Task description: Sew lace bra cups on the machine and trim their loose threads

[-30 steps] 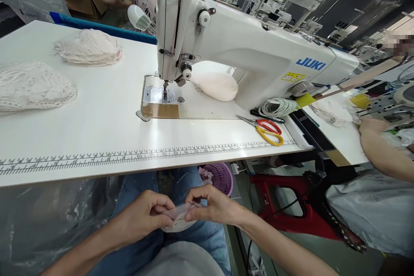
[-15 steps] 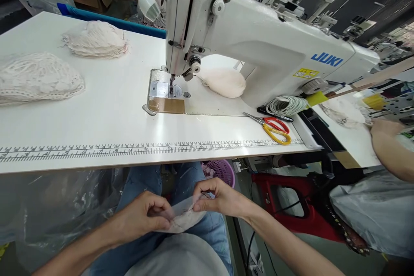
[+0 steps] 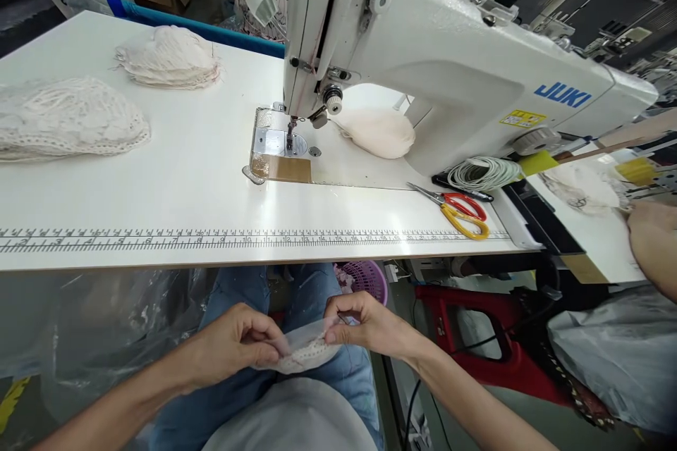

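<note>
Over my lap, a small cream lace fabric piece with a sheer strip along its upper side is stretched between both hands. My left hand pinches its left end between thumb and fingers. Its right end sits in a pinch of my right hand. Beyond the table edge stands a white sewing machine; its needle area holds no fabric. A cream cup-shaped piece lies on the machine bed. Two stacks of cream lace pieces, a nearer stack and a farther stack, rest at the table's left.
Scissors with red and yellow handles lie at the table's right, by a coil of pale cord. A printed ruler runs along the front edge. Below are a purple basket and a red stool. A co-worker's arm is at right.
Both hands still hold the lace piece, which is turned so its dotted lace edge shows more. The camera view has shifted slightly, moving the table and machine rightward.
</note>
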Tool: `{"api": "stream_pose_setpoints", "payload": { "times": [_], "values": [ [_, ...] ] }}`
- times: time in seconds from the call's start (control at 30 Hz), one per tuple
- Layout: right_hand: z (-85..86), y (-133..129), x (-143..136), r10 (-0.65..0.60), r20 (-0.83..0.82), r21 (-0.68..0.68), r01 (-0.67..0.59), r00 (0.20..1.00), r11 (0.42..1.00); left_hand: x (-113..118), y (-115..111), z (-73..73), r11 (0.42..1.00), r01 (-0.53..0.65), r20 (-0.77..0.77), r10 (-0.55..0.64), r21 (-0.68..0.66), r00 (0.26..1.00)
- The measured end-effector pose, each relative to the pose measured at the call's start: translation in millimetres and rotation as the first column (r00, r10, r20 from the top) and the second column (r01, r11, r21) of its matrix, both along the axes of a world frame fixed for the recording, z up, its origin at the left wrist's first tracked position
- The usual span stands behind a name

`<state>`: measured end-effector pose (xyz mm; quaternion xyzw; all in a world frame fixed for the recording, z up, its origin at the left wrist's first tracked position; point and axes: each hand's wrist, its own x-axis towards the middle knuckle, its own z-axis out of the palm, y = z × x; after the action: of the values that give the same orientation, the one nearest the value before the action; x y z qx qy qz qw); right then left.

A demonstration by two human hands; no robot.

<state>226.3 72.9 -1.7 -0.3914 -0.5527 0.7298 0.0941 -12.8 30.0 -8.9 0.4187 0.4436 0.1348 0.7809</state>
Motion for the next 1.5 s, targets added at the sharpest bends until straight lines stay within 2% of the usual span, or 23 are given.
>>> {"api": "stream_pose_setpoints", "payload": {
  "times": [0.13,0.33,0.63,0.83,1.0,1.2,1.33,1.5],
  "values": [
    [-0.3,1,-2,0.005,-0.002,0.012,-0.005,1.000,1.000,6,1,-3.0,1.000,0.008,0.043,-0.008,-0.007,0.999],
    [-3.5,3,1,0.002,0.009,0.025,-0.002,1.000,1.000,18,2,-7.5,0.997,-0.065,0.005,0.065,-0.035,0.998],
    [-0.5,3,-4,0.004,-0.015,-0.138,-0.006,1.000,0.990,-1,-1,-5.0,0.997,0.009,-0.001,-0.009,-0.075,1.000],
    [7.0,-1,-14,0.074,-0.022,-0.072,-0.075,0.997,0.995,8,5,-1.2,0.997,0.065,0.025,-0.066,0.034,0.998],
    [8.5,-2,-17,0.032,-0.009,-0.027,-0.032,0.999,0.999,19,8,-7.3,1.000,0.014,0.043,-0.013,-0.006,0.999],
    [11.8,-4,-18,-0.044,-0.025,-0.004,0.044,0.999,0.999,7,6,-18.1,0.999,0.033,-0.015,-0.032,0.019,0.999],
    [16.8,-6,-25,-0.066,0.012,0.097,0.065,0.998,0.993,8,8,-15.9,0.999,0.020,-0.001,-0.020,0.049,1.000],
    [26.5,-2,-29,-0.032,0.083,0.196,0.015,0.996,0.981,12,12,-11.4,0.996,-0.012,-0.015,0.014,0.090,1.000]
  ]
}}
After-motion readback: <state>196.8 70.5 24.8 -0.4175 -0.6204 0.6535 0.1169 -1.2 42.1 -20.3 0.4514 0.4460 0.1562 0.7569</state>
